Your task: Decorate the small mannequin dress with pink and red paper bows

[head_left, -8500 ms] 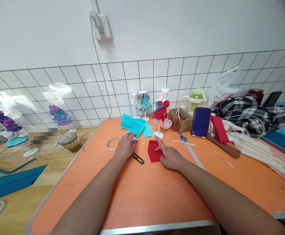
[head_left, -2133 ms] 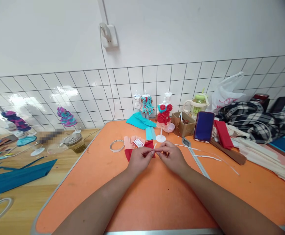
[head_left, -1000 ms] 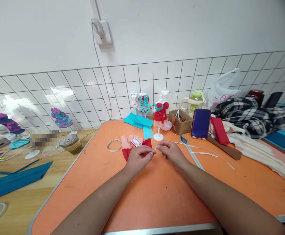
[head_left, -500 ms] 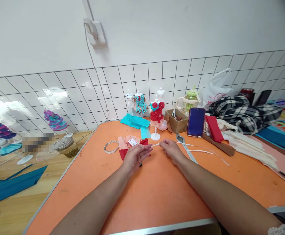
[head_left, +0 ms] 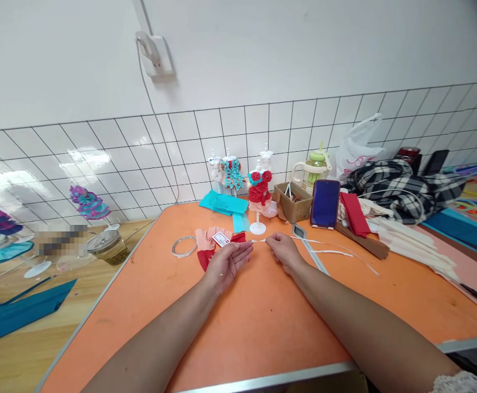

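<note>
A narrow white strip (head_left: 258,240) stretches between my two hands over the orange table. My left hand (head_left: 228,265) is turned palm up, its fingers long and close together, with the strip at the fingertips under the thumb side. Closed in a pinch, my right hand (head_left: 283,252) grips the strip's other side. Just behind my left hand lie pink and red crepe paper pieces (head_left: 206,238) with a small white card (head_left: 221,239) on them. Beyond the hands stands a small white dress form (head_left: 257,228) dressed in red paper flowers.
A roll of tape (head_left: 184,246) lies left of the paper. Turquoise paper (head_left: 224,203), a cardboard box (head_left: 293,202), a phone (head_left: 325,203) and a lidded bottle (head_left: 316,169) stand or lie at the back. More white strips (head_left: 332,252) and a grey tool (head_left: 314,254) are on the right.
My left hand has opened out a little, its fingers straighter and the palm turned more upward. My right hand keeps its pinch. The view has shifted slightly.
</note>
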The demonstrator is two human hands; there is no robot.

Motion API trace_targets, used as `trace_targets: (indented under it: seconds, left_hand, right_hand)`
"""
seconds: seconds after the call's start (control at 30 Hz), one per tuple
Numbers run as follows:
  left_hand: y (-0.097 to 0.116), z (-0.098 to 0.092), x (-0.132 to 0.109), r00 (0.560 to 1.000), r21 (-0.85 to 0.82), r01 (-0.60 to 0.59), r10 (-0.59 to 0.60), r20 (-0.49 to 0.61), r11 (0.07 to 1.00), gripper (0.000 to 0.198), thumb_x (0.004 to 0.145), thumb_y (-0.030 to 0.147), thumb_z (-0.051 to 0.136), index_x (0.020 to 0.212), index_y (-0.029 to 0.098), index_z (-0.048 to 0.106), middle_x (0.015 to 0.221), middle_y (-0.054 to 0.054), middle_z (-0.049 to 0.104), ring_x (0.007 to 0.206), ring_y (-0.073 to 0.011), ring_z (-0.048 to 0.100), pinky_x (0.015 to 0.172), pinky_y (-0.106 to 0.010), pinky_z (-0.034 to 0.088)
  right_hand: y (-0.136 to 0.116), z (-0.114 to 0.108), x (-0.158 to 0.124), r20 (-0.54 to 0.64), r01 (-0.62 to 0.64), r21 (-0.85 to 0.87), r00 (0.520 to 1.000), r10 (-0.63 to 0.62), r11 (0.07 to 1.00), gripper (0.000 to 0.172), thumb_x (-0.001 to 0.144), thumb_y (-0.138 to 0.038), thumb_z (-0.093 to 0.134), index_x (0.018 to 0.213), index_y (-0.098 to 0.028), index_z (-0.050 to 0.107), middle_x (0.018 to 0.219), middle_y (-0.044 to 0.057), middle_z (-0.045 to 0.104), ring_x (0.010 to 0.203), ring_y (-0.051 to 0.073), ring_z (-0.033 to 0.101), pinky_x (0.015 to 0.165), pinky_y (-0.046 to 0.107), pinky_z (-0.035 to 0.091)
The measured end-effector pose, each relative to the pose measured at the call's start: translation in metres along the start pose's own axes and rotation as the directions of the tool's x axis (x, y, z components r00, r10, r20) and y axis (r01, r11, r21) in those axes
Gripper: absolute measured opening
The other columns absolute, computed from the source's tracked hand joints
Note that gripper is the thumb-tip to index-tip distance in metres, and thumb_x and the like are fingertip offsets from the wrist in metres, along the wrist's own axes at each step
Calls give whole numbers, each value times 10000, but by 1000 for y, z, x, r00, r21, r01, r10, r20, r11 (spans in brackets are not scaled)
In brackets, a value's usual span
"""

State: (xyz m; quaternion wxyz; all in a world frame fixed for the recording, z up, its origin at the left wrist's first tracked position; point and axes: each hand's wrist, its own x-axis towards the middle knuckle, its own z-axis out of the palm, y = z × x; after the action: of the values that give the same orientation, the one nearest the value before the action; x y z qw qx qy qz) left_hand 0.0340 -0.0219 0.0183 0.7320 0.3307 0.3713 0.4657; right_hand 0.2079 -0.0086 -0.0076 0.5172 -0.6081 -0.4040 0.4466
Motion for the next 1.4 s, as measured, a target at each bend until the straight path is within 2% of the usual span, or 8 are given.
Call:
trace_targets:
  seconds: [0.43,0.6,0.73,0.83,0.93,1.03,1.17,1.4]
  left_hand:
    - [-2,2,1,993,-28,-97,95,-65,995,88,745,206,578,806,146,597,1082,-116,674,1036,-226,621,906,-328,491]
    - [6,-5,5,996,-63,-71,68,-52,996,82,741,171,554,790,135,609,1084,-128,672,1064,-232,604,917,-307,488]
    - [3,-9,7,1000,-77,-27,27,-6,997,125,744,173,554,827,112,624,1087,-147,667,1058,-243,607,911,-317,492]
    - [-4,-10,7,1000,-78,2,0,30,997,108,745,184,569,822,119,607,1061,-151,677,1039,-250,618,929,-347,473]
    - [-9,-10,6,998,-98,28,-22,58,995,52,732,179,589,747,138,561,1023,-155,690,1026,-260,624,955,-375,441]
    - [-11,-9,3,993,-111,41,-28,112,993,74,725,166,597,712,145,527,1038,-156,685,1053,-268,609,974,-384,415]
    - [-10,-9,1,987,-83,42,-29,155,996,104,718,161,610,689,151,510,1027,-140,691,1050,-270,610,988,-404,393]
    - [-12,-14,3,983,-101,0,18,180,995,94,722,168,601,699,152,512,1011,-136,695,1040,-273,615,1007,-430,363]
  right_hand:
    - [6,-7,12,-36,-76,62,996,79,995,137,654,-260,521,627,-212,396,383,-104,348,300,53,278,297,165,188]
    - [-6,-11,5,22,-46,114,999,43,992,123,653,-267,539,672,-197,440,500,-53,503,368,63,437,310,143,254]
    - [-30,-26,3,14,51,290,998,-57,956,130,684,-269,522,727,-202,419,691,-12,636,411,66,523,338,150,345]
    - [-57,-55,21,-227,290,378,950,-216,879,152,671,-242,569,734,-196,438,694,1,654,446,76,560,398,168,436]
    - [-83,-92,54,-449,531,255,805,-387,808,185,669,-237,608,778,-200,463,713,13,660,562,120,629,483,205,503]
    - [-98,-120,87,-526,567,-61,681,-509,822,222,723,-234,551,940,-191,538,788,36,676,619,140,641,551,242,514]
    - [-96,-122,115,-295,341,-558,770,-565,757,230,773,-246,506,917,-181,673,835,61,700,733,173,638,695,289,485]
    - [-88,-94,132,-150,288,-680,845,-513,675,256,681,-113,554,831,-218,733,859,49,710,744,180,616,673,269,435]
